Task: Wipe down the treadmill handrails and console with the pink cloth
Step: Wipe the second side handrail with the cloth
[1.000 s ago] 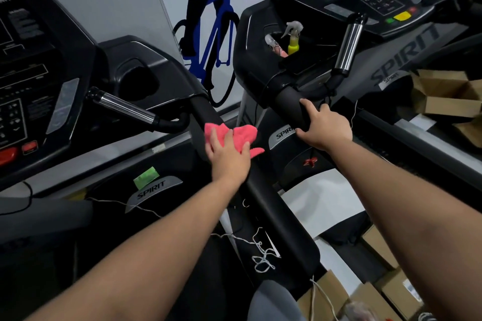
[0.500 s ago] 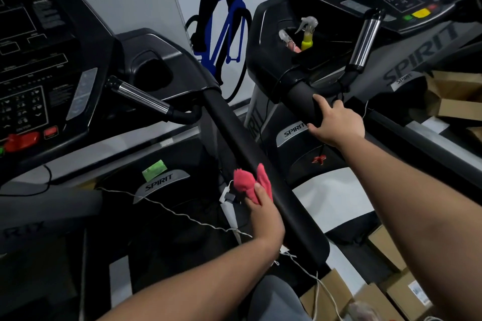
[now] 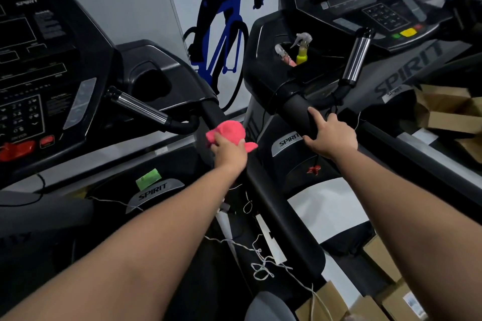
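Starting at frame bottom: cardboard boxes (image 3: 378,302) lower right, white string (image 3: 260,266) tangled beside the black handrail (image 3: 281,216), which runs diag. up thru centre. Mid-frame, left hand (image 3: 229,150) has fingers curled round the pink cloth (image 3: 229,129), bunched & pressed on the upper part of that rail, just right of where a chrome grip (image 3: 140,108) branches off to the left. Right of centre, right hand (image 3: 331,135) grips the neighbouring treadmill's rail (image 3: 297,109): fingers curled over it, one finger stretched straight along it. Farther up: left console (image 3: 39,73) w/ red buttons at far left, right console (image 3: 365,8) upper right, 2 spray bottles (image 3: 302,49) standing in its cup holder. Cyclist decal (image 3: 224,28) on wall, top centre.
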A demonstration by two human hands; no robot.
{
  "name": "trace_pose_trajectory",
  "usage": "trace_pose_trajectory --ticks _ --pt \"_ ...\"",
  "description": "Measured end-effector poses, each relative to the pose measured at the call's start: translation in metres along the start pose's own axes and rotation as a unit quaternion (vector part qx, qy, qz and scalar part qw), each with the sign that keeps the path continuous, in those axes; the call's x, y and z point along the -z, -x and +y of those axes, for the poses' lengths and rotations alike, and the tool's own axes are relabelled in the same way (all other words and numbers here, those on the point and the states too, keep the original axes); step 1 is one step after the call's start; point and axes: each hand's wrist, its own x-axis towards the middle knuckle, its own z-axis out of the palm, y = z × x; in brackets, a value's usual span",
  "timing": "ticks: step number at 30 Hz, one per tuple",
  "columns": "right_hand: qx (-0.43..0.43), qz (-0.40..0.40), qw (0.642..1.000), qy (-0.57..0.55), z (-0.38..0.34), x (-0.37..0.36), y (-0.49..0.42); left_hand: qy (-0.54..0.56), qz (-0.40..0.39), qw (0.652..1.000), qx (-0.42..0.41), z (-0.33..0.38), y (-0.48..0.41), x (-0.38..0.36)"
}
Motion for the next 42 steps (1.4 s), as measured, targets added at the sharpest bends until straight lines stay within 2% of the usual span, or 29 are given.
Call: trace_pose_trajectory --ticks 4,8,9,11,13,15,16,20,24,28,32,42 --pt "-0.002 -0.011 1.0 -0.01 0.001 0.0 -0.001 -0.178 -0.032 0.98 -0.079 0.021 -0.003 0.011" --pt "0.016 0.024 1.0 0.011 -0.014 0.001 -0.001 -0.191 -0.07 0.977 -0.064 0.019 0.011 0.0" --pt "0.049 0.051 0.997 -0.014 -0.025 0.003 0.002 -0.183 -0.065 0.978 -0.077 0.015 0.013 -0.001" --pt "0.146 0.073 0.978 -0.132 -0.057 0.007 0.012 -0.129 -0.044 0.986 -0.101 0.006 0.011 0.004" --pt "0.203 -0.017 0.937 -0.284 -0.094 0.013 0.029 -0.014 -0.011 0.995 -0.1 0.0 0.006 0.011" --pt "0.207 -0.129 0.896 -0.37 -0.123 0.014 0.047 0.081 0.03 0.993 -0.084 -0.002 -0.001 0.021" --pt "0.195 -0.157 0.894 -0.371 -0.134 0.012 0.052 0.099 0.05 0.991 -0.08 -0.002 -0.005 0.028" --pt "0.169 -0.152 0.951 -0.209 -0.155 0.005 0.058 0.081 0.089 0.987 -0.111 -0.008 -0.02 0.053" --pt "0.134 -0.166 0.967 -0.137 -0.177 0.005 0.048 0.016 0.115 0.979 -0.168 -0.016 -0.03 0.072" --pt "0.11 -0.158 0.973 -0.129 -0.196 0.007 0.026 -0.052 0.154 0.965 -0.208 -0.018 -0.044 0.091" --pt "0.107 -0.157 0.972 -0.136 -0.213 0.006 0.0 -0.071 0.183 0.956 -0.217 -0.017 -0.058 0.11" --pt "0.083 -0.168 0.965 -0.182 -0.251 0.002 -0.06 -0.138 0.201 0.945 -0.216 -0.012 -0.09 0.129"
